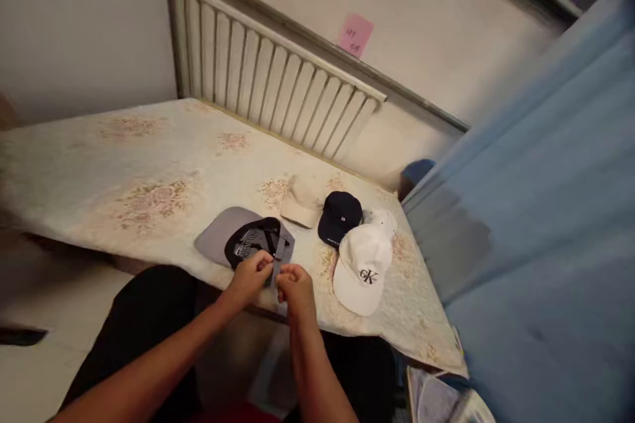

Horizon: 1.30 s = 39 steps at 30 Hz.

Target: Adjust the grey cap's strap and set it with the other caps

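A grey cap (225,238) lies upside down at the near edge of the table (149,172), its dark inside facing up. My left hand (251,275) and my right hand (296,287) meet at its grey back strap (278,252), each pinching a part of it. To the right lie a beige cap (302,201), a navy cap (340,217), a white cap with black letters (362,268) and a second white cap (383,218) partly hidden behind it.
The table wears a pale floral cloth. A white radiator (278,79) runs along the wall behind it, with a pink note (355,34) stuck above. A blue curtain (536,225) hangs at the right. Papers (441,400) lie low at the right.
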Tool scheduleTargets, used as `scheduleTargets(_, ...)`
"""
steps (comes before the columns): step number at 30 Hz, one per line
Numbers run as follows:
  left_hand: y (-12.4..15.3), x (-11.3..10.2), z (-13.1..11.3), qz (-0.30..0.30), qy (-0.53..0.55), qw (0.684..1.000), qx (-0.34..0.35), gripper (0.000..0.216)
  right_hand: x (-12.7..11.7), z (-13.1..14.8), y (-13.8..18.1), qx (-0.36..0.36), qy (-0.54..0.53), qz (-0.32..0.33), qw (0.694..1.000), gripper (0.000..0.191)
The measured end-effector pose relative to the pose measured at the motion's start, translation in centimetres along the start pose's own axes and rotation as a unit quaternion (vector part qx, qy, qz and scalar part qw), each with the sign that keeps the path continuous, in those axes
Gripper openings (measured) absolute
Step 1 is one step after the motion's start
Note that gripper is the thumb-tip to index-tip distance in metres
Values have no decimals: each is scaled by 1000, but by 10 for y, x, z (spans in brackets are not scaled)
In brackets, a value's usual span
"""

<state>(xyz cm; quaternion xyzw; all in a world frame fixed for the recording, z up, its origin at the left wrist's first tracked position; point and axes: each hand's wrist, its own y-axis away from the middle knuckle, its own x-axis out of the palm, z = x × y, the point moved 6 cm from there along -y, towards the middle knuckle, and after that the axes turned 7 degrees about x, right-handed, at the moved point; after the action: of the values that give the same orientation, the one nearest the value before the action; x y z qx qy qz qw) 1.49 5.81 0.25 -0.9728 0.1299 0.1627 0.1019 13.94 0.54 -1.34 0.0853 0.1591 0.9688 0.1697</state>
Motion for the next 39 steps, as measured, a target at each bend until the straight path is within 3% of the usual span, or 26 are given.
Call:
scheduleTargets(25,1,9,4,19,55,998,21,26,-3,12,-3,22,-61,42,997,16)
scheduleTargets(39,-1,13,-1,38,55,998,14,18,-9,14,-6,17,-78,49,996,18)
